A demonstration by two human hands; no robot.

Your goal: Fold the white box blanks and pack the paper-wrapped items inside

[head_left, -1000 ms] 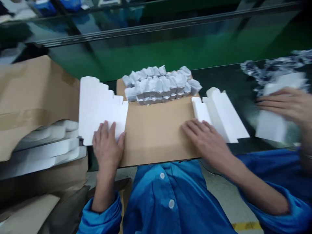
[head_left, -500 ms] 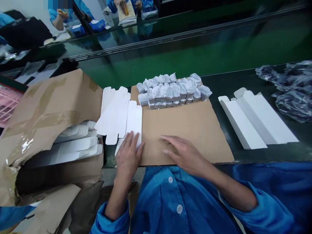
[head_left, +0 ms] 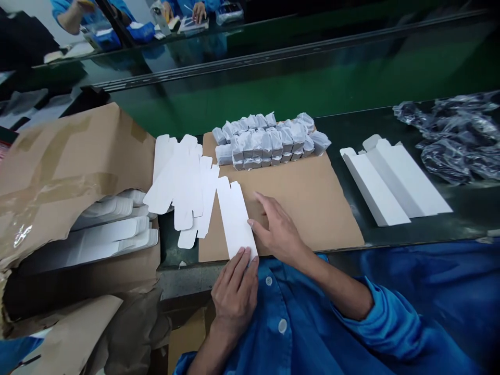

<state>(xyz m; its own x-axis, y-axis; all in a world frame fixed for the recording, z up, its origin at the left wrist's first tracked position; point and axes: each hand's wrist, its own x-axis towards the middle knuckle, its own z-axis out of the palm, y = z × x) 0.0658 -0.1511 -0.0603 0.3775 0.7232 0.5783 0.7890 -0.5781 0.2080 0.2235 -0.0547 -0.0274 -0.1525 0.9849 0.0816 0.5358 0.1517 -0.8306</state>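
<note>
A folded-flat white carton (head_left: 236,216) lies slanted on a brown cardboard sheet (head_left: 304,203), its near end at the table edge. My left hand (head_left: 236,291) holds that near end, fingers on top; its thumb is not clearly visible. My right hand (head_left: 279,229) is open beside the carton's right edge, thumb and forefinger apart, the thumb tip close to or touching it. More flat white cartons (head_left: 183,182) lie overlapped to the left. Across the sheet's far side stand rows of small pieces wrapped in thin whitish film (head_left: 265,143).
At left, a torn, taped cardboard box (head_left: 78,151) holds stacked white cartons (head_left: 117,229). To the right lie partly folded white cartons (head_left: 394,182) and crumpled clear plastic (head_left: 457,140). A green barrier (head_left: 250,88) runs behind; a co-worker's hand (head_left: 199,11) shows beyond it.
My left hand has moved right and nearer to me, bringing a flat carton off the left pile onto the brown sheet. My right hand now sits beside that carton. The view has shifted slightly.
</note>
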